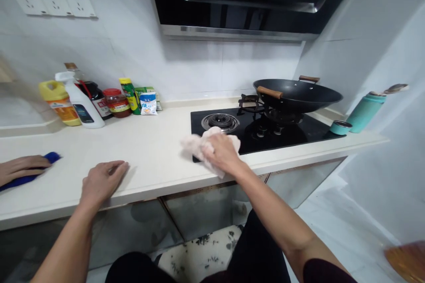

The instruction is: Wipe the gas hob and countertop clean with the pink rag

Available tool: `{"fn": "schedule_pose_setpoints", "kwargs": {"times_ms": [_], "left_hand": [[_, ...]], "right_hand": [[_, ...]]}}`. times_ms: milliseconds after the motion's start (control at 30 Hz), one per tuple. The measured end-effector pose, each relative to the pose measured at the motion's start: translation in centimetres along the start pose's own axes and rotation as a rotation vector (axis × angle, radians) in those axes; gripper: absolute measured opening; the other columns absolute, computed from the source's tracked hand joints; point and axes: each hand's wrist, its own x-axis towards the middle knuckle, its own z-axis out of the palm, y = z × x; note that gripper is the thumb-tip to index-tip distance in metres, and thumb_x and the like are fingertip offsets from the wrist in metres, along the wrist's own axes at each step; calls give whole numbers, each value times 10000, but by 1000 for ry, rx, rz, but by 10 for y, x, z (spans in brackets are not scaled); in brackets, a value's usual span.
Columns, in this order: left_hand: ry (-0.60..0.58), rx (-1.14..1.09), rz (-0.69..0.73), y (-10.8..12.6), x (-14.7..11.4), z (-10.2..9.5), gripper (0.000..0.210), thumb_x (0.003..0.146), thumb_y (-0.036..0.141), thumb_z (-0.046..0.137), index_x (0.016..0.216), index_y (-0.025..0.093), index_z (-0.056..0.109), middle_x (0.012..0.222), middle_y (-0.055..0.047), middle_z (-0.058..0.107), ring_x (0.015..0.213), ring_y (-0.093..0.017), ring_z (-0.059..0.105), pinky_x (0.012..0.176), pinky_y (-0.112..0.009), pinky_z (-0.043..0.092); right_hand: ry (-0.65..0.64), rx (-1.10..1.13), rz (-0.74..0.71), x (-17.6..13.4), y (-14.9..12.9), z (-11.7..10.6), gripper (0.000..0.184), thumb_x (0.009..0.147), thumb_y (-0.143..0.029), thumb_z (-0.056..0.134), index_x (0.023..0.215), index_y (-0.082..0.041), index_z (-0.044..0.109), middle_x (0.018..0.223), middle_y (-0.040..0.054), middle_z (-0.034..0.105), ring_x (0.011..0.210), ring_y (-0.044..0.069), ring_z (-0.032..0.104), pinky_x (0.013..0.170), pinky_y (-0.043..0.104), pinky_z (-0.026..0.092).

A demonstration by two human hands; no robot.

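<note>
My right hand (221, 152) grips a pale pinkish-white cloth (234, 141), pressing it over the front left corner of the black gas stove (247, 141). Part of the cloth spreads onto the white countertop (159, 150) and is blurred. Farther left, my left hand (102, 181) rests on the counter near its front edge, holding nothing, its fingers loosely bent with the thumb side to the right. Just behind the cloth is the bare left burner (220, 121). A black wok (299, 93) with wooden handles sits on the right burner.
Another person's hand (25, 168) lies on a blue cloth (53, 157) at the far left. Along the wall stand a white spray bottle (84, 104), a yellow jug (61, 104), a red-lidded jar (116, 104) and packets. A teal bottle (368, 110) and its cap (341, 128) stand right.
</note>
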Motion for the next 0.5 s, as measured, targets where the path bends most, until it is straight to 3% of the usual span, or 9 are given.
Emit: {"fn": "schedule_pose_setpoints", "kwargs": {"times_ms": [67, 100, 167, 233, 300, 333, 400, 467, 500], "left_hand": [[-11, -19, 8, -1, 0, -1, 626, 950, 574, 401, 1228, 147, 763, 1345, -158, 726, 1246, -317, 646, 1031, -392, 487], [-21, -32, 11, -1, 0, -1, 633, 944, 576, 402, 1229, 140, 762, 1340, -156, 729, 1236, -311, 652, 1030, -381, 487], [-33, -48, 18, -2, 0, -1, 643, 936, 581, 403, 1233, 134, 759, 1333, -147, 735, 1215, -299, 662, 1027, -369, 491], [-38, -10, 18, -1, 2, 0, 644, 933, 590, 396, 1233, 154, 762, 1353, -139, 726, 1227, -306, 651, 1033, -393, 492], [-34, 62, 19, 0, 4, 2, 629, 931, 597, 384, 1224, 198, 772, 1380, -124, 712, 1262, -323, 626, 1045, -436, 488], [-32, 92, 21, 0, 5, 3, 621, 931, 599, 380, 1218, 218, 778, 1387, -115, 708, 1272, -328, 619, 1045, -450, 487], [-22, 118, 24, -1, 8, 7, 604, 926, 596, 384, 1195, 238, 790, 1374, -94, 717, 1256, -326, 624, 1034, -452, 494], [2, 114, 38, -6, 11, 9, 577, 921, 588, 399, 1153, 249, 805, 1334, -66, 741, 1225, -322, 636, 1018, -444, 502], [14, 108, 46, -8, 12, 10, 557, 918, 582, 411, 1130, 257, 811, 1315, -51, 752, 1215, -324, 639, 1011, -444, 505]], "right_hand": [[-168, 87, -111, -14, -16, 11, 555, 974, -522, 638, 1417, -188, 624, 1524, 153, 561, 1435, 368, 429, 1183, 546, 326], [-171, 135, -149, -30, -23, 17, 592, 971, -523, 645, 1462, -197, 595, 1607, 149, 483, 1511, 373, 351, 1231, 569, 271], [-53, 236, -198, -73, -33, 31, 540, 1006, -499, 590, 1464, -214, 600, 1675, 129, 398, 1580, 336, 264, 1289, 576, 176], [11, 324, -284, -128, -33, 52, 439, 1037, -443, 519, 1398, -231, 651, 1600, 109, 509, 1563, 273, 332, 1315, 561, 121], [-216, 392, -383, -185, -12, 78, 405, 1018, -441, 542, 1367, -290, 680, 1462, 63, 647, 1508, 226, 438, 1319, 527, 153], [-384, 391, -340, -213, 9, 91, 411, 988, -477, 585, 1352, -321, 695, 1449, 42, 663, 1503, 236, 454, 1314, 534, 172], [-552, 263, 44, -266, 68, 106, 400, 946, -483, 597, 1282, -327, 747, 1476, 45, 655, 1483, 290, 487, 1284, 599, 212], [-506, 45, 566, -311, 139, 102, 430, 905, -518, 559, 1248, -363, 766, 1442, 36, 681, 1418, 325, 561, 1205, 618, 356], [-408, -73, 813, -330, 173, 94, 426, 845, -586, 573, 1150, -389, 796, 1334, 21, 746, 1304, 338, 654, 1131, 597, 453]]}}
